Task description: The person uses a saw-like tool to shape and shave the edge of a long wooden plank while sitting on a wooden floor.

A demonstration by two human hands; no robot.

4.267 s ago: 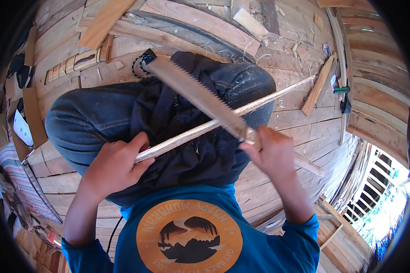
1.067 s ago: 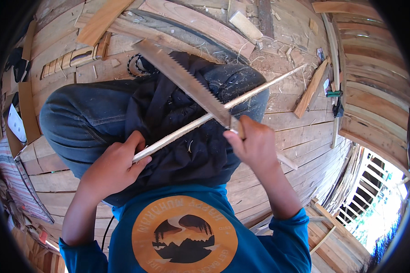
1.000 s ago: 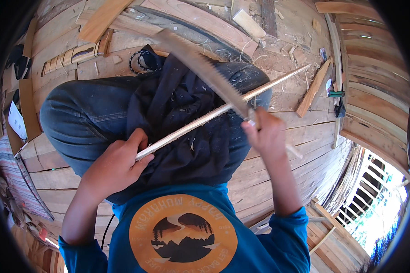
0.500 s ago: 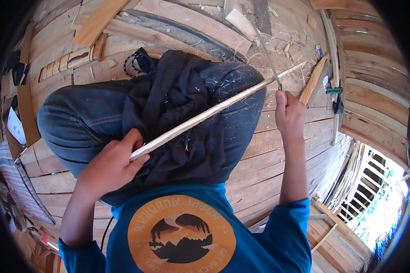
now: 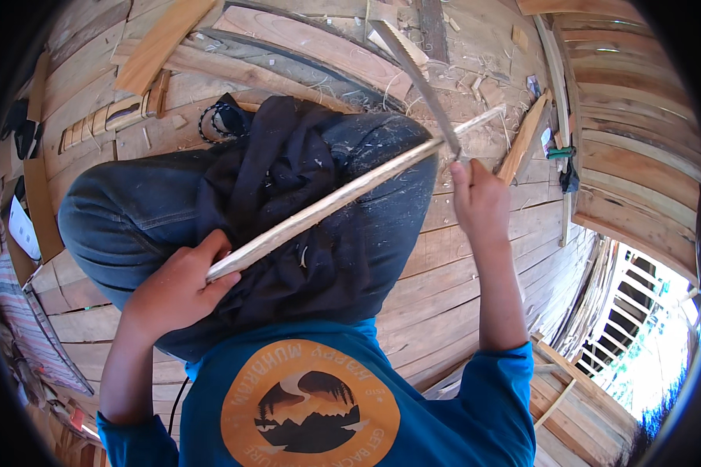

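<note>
Across the lap, stick [image 5: 327,204] lies on dark cloth [image 5: 288,194], L hand [image 5: 175,288] clamped on near end. R hand [image 5: 481,204], fist round blade [image 5: 420,78] handle, has swung out to far end vs mid-stick before; stroke looks finished.

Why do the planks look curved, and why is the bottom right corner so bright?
Head view: the fisheye lens bends the floor planks toward the dark round rim; daylight outside washes out the opening; the stick and left hand look sharp, the blade slightly soft.
</note>
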